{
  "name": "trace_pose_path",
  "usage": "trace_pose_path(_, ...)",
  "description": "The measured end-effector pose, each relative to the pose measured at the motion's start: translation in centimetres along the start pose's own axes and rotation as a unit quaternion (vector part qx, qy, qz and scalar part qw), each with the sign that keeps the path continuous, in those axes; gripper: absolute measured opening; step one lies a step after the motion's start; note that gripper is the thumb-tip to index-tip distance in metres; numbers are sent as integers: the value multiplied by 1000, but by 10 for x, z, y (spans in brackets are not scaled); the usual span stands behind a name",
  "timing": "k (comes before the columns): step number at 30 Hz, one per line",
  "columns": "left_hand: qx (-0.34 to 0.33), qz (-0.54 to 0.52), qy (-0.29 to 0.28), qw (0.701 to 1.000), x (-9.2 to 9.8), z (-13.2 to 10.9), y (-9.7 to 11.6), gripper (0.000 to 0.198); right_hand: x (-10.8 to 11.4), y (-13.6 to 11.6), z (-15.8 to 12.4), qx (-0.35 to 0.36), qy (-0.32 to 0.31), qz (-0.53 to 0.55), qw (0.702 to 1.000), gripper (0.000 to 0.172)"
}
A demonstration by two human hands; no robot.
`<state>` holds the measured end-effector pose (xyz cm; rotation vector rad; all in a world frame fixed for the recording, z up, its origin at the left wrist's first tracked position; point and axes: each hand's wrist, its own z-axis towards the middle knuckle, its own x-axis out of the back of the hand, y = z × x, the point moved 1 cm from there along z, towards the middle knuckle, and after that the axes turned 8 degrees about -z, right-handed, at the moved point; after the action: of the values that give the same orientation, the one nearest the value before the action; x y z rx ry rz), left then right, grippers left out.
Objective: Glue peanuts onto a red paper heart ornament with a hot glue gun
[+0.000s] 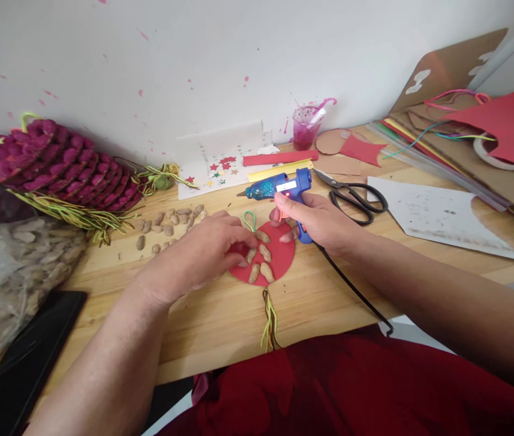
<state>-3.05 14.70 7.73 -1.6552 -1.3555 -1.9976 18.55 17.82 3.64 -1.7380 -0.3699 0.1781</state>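
A red paper disc (284,257) lies on the wooden table, with several peanuts (266,272) on its middle, a green loop (249,220) at its top and a yellow-green and dark tassel (269,321) below. Over the disc's left edge is my left hand (206,251), its fingers bent together beside the peanuts; whatever they hold, if anything, is too hidden to tell. My right hand (315,221) grips a blue glue gun (270,188) by its handle above the disc's right side, nozzle toward the left.
Loose peanuts (168,230) lie left of my left hand. Black scissors (356,203) are right of the glue gun. Behind stand a cup of purple liquid (304,130) and star stickers on paper (188,157). A purple peanut craft (57,166) and a bag of peanuts (6,284) sit left.
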Motion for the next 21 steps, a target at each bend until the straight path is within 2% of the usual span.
trace_pose_path(5, -2, -1, 8, 1000, 1, -2, -2, 24, 0, -1, 0, 2, 0, 0, 1000, 48)
trace_pose_path(8, -16, 6, 43, 999, 3, -4, -4, 16, 0, 0, 0, 1, -2, 0, 1000, 49)
trace_pose_path(16, -100, 7, 134, 986, -3, -2, 3, 26, -1, -1, 0, -1, 1, 7, 1000, 48)
trace_pose_path(21, -92, 42, 164, 981, -1, -2, -2, 26, -1, -2, 0, 1, 0, 9, 1000, 49)
